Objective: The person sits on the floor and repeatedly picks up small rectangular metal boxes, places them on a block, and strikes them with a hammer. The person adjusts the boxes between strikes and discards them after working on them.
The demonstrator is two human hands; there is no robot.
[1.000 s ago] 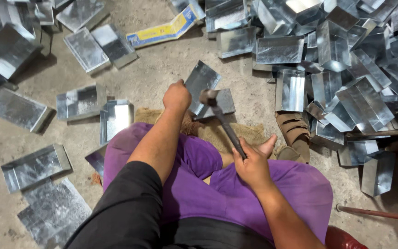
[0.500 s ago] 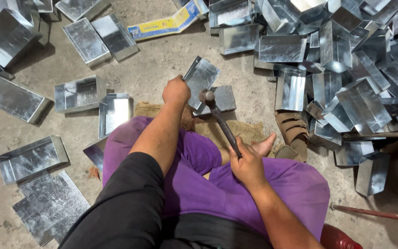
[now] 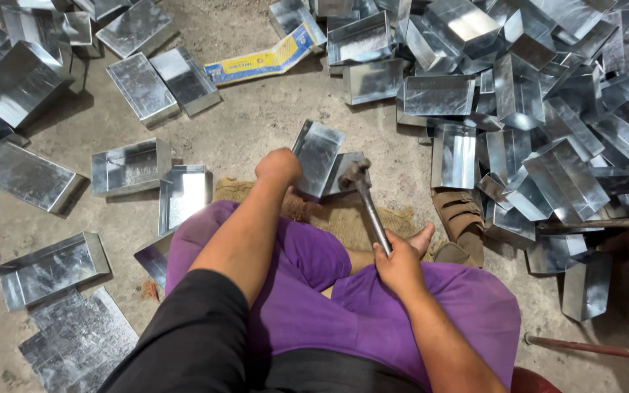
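I sit cross-legged on the floor in purple trousers. My left hand (image 3: 279,166) grips the edge of a shiny sheet-metal tray (image 3: 317,156) and holds it tilted on a piece of brown sacking (image 3: 343,215). My right hand (image 3: 396,263) is closed around the handle of a hammer (image 3: 365,200). The hammer's head sits close to the tray's right edge, over a second metal piece (image 3: 345,166).
A large heap of folded metal trays (image 3: 518,94) fills the right and far side. More trays (image 3: 129,166) and flat sheets (image 3: 74,342) lie at the left. A yellow and blue box (image 3: 260,60) lies ahead. A brown sandal (image 3: 461,218) and a rod (image 3: 591,348) lie right.
The hammer head has come down toward the tray's edge. My left hand stays on the tray. The view has shifted slightly.
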